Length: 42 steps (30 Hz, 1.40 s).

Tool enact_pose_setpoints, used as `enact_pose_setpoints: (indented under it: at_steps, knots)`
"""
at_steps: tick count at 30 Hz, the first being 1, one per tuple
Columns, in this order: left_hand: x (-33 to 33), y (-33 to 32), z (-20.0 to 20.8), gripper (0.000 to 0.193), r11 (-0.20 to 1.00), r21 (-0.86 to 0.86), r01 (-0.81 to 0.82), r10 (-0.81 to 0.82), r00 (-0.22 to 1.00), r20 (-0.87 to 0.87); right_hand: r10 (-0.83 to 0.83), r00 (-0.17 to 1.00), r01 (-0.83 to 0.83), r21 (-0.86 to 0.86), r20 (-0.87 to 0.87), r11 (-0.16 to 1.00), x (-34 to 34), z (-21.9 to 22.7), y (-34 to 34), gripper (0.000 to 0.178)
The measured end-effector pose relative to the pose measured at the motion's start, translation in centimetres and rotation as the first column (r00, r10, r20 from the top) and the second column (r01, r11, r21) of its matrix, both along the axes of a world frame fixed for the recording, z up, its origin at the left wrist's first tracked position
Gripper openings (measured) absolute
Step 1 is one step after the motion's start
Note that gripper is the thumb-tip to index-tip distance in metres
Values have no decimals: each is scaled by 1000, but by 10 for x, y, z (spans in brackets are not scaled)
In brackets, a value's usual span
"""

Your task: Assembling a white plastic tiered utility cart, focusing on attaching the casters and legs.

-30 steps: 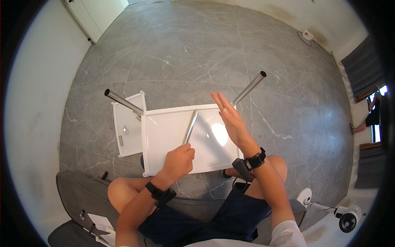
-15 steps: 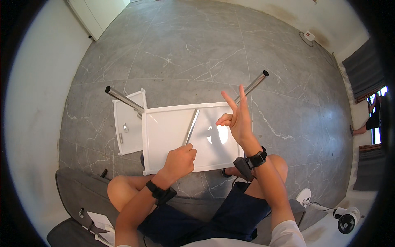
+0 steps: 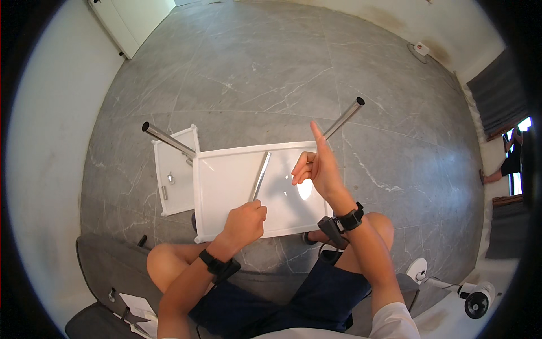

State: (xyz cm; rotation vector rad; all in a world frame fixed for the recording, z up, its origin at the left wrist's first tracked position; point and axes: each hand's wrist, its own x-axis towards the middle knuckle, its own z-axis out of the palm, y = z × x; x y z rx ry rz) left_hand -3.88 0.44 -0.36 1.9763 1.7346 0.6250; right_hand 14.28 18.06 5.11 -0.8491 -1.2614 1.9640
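Observation:
My left hand (image 3: 245, 223) is closed around the lower end of a thin, shiny metal rod (image 3: 261, 175). The rod slants up and slightly right over a white rectangular tray-like shelf (image 3: 223, 189) with a raised rim. My right hand (image 3: 324, 168) is raised over the right part of the shelf, holding nothing; the index finger points up and the other fingers are bent loosely, apart from it. Metal tube legs stick out from the far corners: a left leg (image 3: 168, 139) and a right leg (image 3: 345, 116), each with a dark end.
A second white shelf panel (image 3: 179, 195) lies on the grey tiled floor (image 3: 243, 73) at the left, with small metal parts on it. A grey sofa (image 3: 99, 257) lies beneath me. At the right stand a white fan (image 3: 477, 302) and, farther off, another person's leg (image 3: 493, 178).
Two fingers of my right hand were raised before; now just the index finger points up and another has folded down. My left hand still holds the rod, almost unmoved.

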Motion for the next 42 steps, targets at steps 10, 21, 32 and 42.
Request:
enact_pose_setpoints:
  at_steps: [10,21,32,42]
  knots:
    - [0,-2,1,4,995,-98,23,-26,999,-33,3,994,-9,-52,-112,999,3,-8,2,82]
    - [-9,-2,-15,24,988,-149,-25,-12,970,-244,-40,999,41,25,-37,999,0,-1,1,80]
    - [-8,-8,-25,37,950,-308,-47,-50,953,-300,-77,997,78,19,-7,997,2,5,1,61]
    - [8,13,25,49,955,-262,140,-14,903,429,-28,985,9,115,169,993,11,-9,3,33]
